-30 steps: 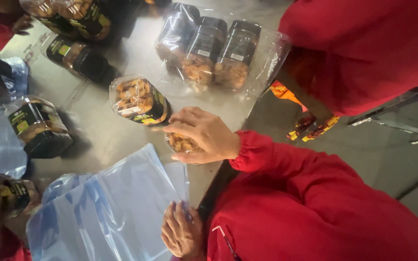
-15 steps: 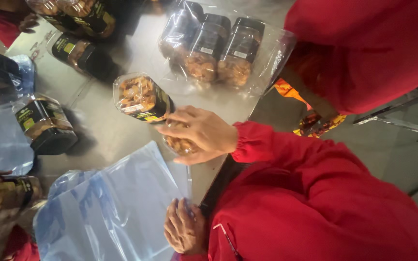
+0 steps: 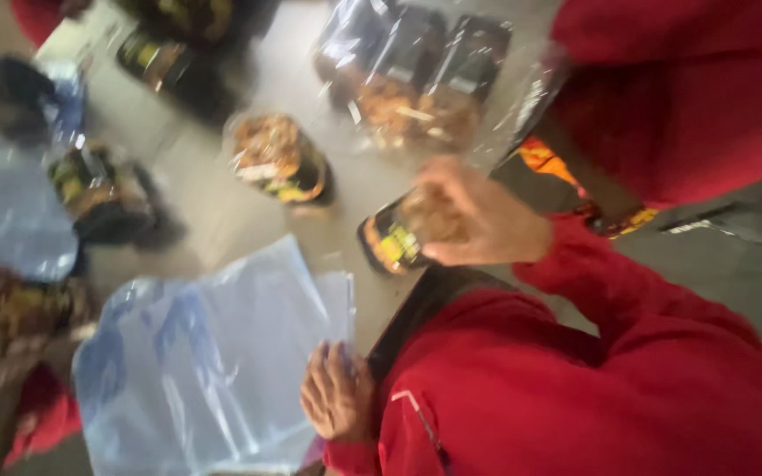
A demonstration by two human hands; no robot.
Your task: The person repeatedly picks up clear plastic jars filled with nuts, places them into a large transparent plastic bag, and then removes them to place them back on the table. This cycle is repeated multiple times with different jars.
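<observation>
Slippage worries me: my right hand (image 3: pixel 478 220) has its fingers clenched around the snack jar (image 3: pixel 390 240) above the counter's (image 3: pixel 222 211) near edge; left hand (image 3: pixel 337 401) presses the plastic bag (image 3: pixel 213 353), fingers loosely curled.

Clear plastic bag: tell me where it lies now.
In the head view the clear plastic bag lies flat on the table, lower left, its right edge under the left hand.

Dim, even light; heavy motion blur throughout; white glare glints on plastic bag (image 3: pixel 213 353); edges smeared.
</observation>
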